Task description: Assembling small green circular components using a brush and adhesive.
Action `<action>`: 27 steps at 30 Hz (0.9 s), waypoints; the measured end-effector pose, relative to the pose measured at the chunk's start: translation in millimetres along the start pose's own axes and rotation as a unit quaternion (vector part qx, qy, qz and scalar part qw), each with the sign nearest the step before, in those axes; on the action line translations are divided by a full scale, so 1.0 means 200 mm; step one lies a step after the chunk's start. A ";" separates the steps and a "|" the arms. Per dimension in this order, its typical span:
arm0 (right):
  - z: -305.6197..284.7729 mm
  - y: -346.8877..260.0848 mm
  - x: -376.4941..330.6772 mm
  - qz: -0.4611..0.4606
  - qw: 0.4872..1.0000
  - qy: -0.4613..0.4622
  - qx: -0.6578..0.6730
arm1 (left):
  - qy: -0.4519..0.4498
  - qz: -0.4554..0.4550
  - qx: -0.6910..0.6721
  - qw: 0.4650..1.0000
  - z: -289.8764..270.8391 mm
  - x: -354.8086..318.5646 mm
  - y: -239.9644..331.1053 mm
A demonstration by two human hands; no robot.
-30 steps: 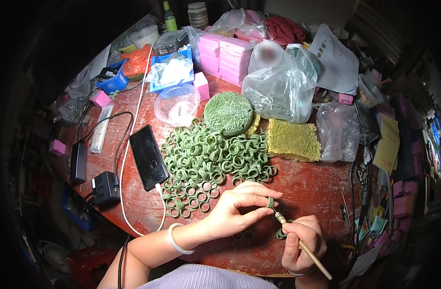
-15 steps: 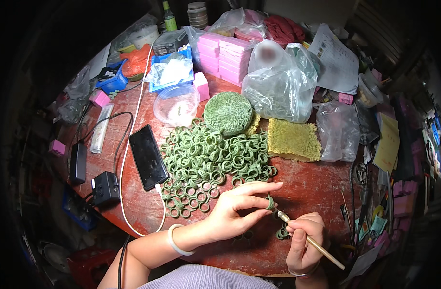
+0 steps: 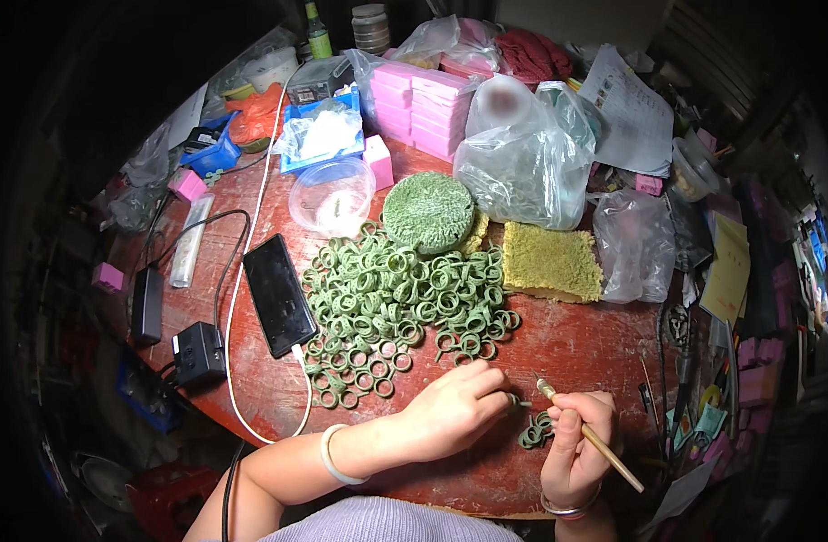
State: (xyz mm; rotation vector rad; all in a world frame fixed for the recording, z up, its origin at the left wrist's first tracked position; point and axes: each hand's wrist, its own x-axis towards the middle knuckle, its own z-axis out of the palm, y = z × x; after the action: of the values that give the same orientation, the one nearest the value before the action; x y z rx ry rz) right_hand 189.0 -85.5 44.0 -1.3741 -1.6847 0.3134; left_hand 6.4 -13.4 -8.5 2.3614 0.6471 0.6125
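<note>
My left hand is curled over the table with its fingers closed. The edge of a small green ring peeks out past its fingertips; the rest is covered by the fingers. In my right hand is a thin wooden-handled carving tool, gripped like a pen. Its narrow metal tip points up and left, apart from the ring. Between the hands, a few loose green rings lie on the table. Beyond my left hand spreads a large heap of green rings.
Behind the heap stand a round green block and a yellow sponge-like slab. A black phone with a white cable lies left. Pink blocks, a plastic bag and a clear tub line the back.
My left hand has curled and turned downward, bringing its ring lower. The carving tool's tip has drawn away from that ring. My right hand has shifted slightly.
</note>
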 end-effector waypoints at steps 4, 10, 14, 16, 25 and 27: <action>0.01 0.00 -0.01 0.013 1.000 0.007 0.011 | 0.064 -0.018 -0.096 0.993 -0.03 0.02 0.00; 0.00 0.00 -0.01 0.028 0.998 0.012 0.046 | 0.085 -0.193 -0.541 0.815 -0.02 0.02 0.00; -0.01 -0.02 0.00 0.048 0.995 0.011 0.087 | 0.108 -0.145 -0.426 0.886 -0.03 0.02 -0.01; -0.01 -0.02 0.00 0.056 0.994 0.011 0.092 | 0.113 -0.145 -0.418 0.889 -0.03 0.02 -0.02; -0.02 0.00 0.01 -0.012 0.997 0.001 0.075 | 0.169 -0.076 -0.317 0.930 -0.03 0.03 -0.03; -0.02 0.00 0.01 -0.017 0.997 -0.001 0.070 | 0.176 -0.071 -0.310 0.932 -0.05 0.03 -0.02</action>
State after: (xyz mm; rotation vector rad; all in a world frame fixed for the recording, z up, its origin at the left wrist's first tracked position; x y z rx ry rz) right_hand 191.3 -84.3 47.7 -1.2408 -1.6548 0.4055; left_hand 4.9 -3.5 -2.5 1.6165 0.6502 1.0173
